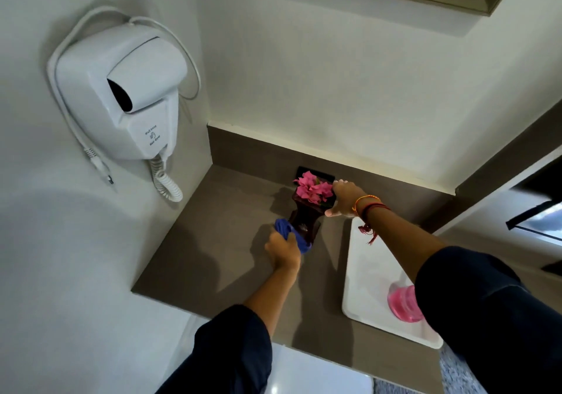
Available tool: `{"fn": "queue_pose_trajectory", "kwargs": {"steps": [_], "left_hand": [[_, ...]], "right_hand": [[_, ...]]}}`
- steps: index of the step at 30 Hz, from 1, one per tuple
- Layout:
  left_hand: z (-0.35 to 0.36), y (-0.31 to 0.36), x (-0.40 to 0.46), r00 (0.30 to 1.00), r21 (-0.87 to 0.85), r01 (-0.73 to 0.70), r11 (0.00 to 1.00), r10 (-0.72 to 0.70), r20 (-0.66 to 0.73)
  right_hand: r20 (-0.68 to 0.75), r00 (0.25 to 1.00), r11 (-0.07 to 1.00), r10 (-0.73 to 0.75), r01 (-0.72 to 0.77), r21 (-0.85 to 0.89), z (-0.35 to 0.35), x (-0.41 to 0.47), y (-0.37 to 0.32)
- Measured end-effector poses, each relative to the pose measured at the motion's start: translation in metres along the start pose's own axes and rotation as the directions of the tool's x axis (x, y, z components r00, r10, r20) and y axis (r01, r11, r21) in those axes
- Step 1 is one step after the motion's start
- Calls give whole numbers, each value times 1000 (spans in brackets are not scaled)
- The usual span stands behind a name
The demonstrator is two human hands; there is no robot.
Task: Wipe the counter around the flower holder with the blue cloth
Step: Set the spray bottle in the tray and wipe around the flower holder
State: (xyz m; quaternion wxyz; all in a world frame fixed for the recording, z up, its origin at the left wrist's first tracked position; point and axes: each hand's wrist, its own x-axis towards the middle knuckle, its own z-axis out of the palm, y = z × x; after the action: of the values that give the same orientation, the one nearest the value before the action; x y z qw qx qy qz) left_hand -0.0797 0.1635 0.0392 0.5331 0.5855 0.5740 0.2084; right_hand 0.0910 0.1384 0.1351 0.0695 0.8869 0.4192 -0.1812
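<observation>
A dark wooden flower holder (305,220) with pink flowers (313,190) stands near the back of the grey-brown counter (213,241). My right hand (345,199) grips the holder's top right rim beside the flowers. The holder looks slightly tilted. My left hand (282,249) is closed on the bunched blue cloth (292,232), which presses against the counter at the holder's lower left base.
A white tray (368,275) with a pink glass object (406,304) lies on the counter to the right. A white wall hair dryer (121,95) with coiled cord hangs at left. A dark socket plate (327,174) sits behind the flowers. The counter's front edge runs below my arms.
</observation>
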Motion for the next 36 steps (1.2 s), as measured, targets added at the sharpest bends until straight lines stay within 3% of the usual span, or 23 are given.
{"fn": "queue_pose_trajectory", "kwargs": {"steps": [4, 7, 11, 17, 26, 36], "left_hand": [[33, 33, -12, 991, -58, -112, 992, 107, -86], [60, 47, -18, 989, -45, -101, 994, 95, -111], [85, 40, -16, 990, 199, -62, 978, 85, -112], [109, 10, -15, 972, 484, -130, 865, 207, -108], [125, -25, -5, 983, 666, -165, 727, 173, 54], [125, -63, 10, 941, 830, -336, 445, 200, 274]], "right_hand": [[-16, 1000, 1000, 12, -11, 28, 0, -1, -2], [-30, 999, 999, 13, -12, 44, 1, -1, -6], [-37, 999, 997, 1, 2, 73, 1, -1, -8], [-42, 999, 989, -13, 19, 144, 4, -3, -4], [-54, 998, 968, -26, 39, 247, 10, 4, 6], [-45, 998, 962, -40, 51, 268, 15, 8, 11]]}}
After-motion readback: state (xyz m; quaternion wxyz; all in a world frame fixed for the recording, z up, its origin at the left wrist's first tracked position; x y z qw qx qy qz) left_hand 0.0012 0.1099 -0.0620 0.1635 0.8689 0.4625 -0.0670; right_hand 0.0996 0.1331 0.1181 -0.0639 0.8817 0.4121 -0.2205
